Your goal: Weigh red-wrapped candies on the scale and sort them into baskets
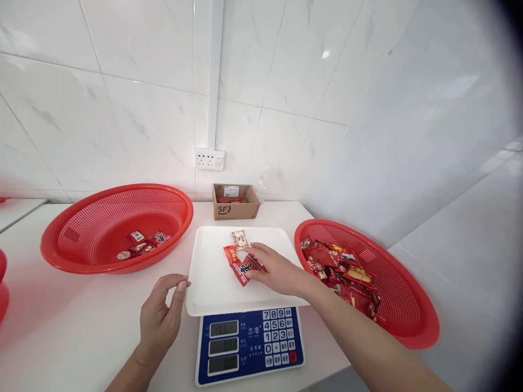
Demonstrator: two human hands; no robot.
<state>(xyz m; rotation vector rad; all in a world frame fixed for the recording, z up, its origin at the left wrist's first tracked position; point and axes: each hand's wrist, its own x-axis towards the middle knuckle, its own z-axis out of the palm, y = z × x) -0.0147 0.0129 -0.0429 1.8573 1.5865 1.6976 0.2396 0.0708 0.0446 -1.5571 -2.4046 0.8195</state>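
Note:
A white weighing tray (212,296) sits on top of a blue digital scale (253,333). On the tray lie a cream-and-red snack packet (239,239) and a red snack packet (234,260) with white lettering. My right hand (272,269) reaches over the tray from the right, its fingers closed around a dark red snack packet (253,264) that it partly hides. Thumb and forefinger of my left hand (163,307) come together at the tray's left edge; I see nothing between them.
At left, a red perforated basket (73,239) holds several packets. A fuller red basket (408,305) stands at right, partly behind my forearm. A small cardboard box (237,211) with red packets is by the tiled wall, below a power socket (210,159).

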